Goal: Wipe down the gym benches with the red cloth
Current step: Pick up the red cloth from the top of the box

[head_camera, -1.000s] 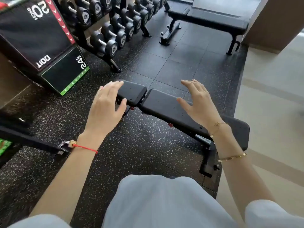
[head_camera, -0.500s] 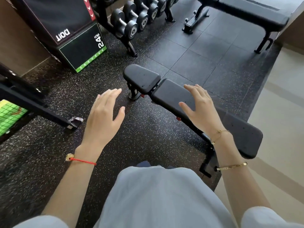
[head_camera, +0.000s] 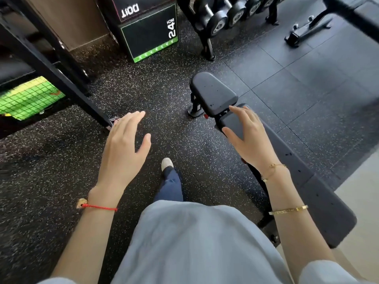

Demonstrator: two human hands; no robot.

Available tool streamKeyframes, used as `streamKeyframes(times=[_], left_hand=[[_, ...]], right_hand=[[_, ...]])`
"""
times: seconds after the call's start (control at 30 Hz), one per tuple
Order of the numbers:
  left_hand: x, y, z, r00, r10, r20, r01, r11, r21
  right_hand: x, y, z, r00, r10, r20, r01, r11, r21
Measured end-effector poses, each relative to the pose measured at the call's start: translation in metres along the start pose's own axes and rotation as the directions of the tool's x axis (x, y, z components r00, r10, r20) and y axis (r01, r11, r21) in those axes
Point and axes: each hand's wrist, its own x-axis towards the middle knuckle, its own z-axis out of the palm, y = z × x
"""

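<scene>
A black padded gym bench (head_camera: 213, 93) runs from the centre toward the lower right, its small seat pad at the far end and its long pad beneath my right arm. My right hand (head_camera: 249, 138) hovers over the long pad near the gap between the two pads, fingers spread and holding nothing. My left hand (head_camera: 125, 148) is held out over the speckled floor to the left of the bench, fingers straight, also holding nothing. No red cloth is in view. A second black bench (head_camera: 352, 11) shows at the top right corner.
A black plyo box (head_camera: 149, 35) marked 24 inch stands at top centre. A dumbbell rack (head_camera: 221, 19) is beside it. A black steel frame (head_camera: 51, 64) slants across the left, with a green mesh item (head_camera: 28, 97) under it. My foot (head_camera: 167, 163) steps on the floor.
The view has swung left and down and closer to the bench. My left hand has come off the seat pad and is now over bare floor. My right hand stays over the long pad.
</scene>
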Motion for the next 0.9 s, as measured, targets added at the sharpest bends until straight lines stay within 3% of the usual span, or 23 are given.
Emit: streamKeyframes(times=[0.33,0.6,0.9], left_hand=[[0.128,-0.079,-0.034,0.986,-0.151,-0.074,0.152,0.988,0.006],[0.257,-0.155,-0.072,0.983,-0.136,-0.121,0.144,0.988,0.063],[0.380,-0.205,-0.070,0.979,-0.185,-0.087,0.188,0.982,0.018]], right_hand=[[0.186,-0.066,0.043,0.989,-0.120,0.088,0.118,0.993,0.019],[0.332,-0.129,0.083,0.979,-0.189,0.070,0.185,0.981,0.063],[0.460,-0.142,0.116,0.979,-0.176,0.107,0.168,0.983,0.079]])
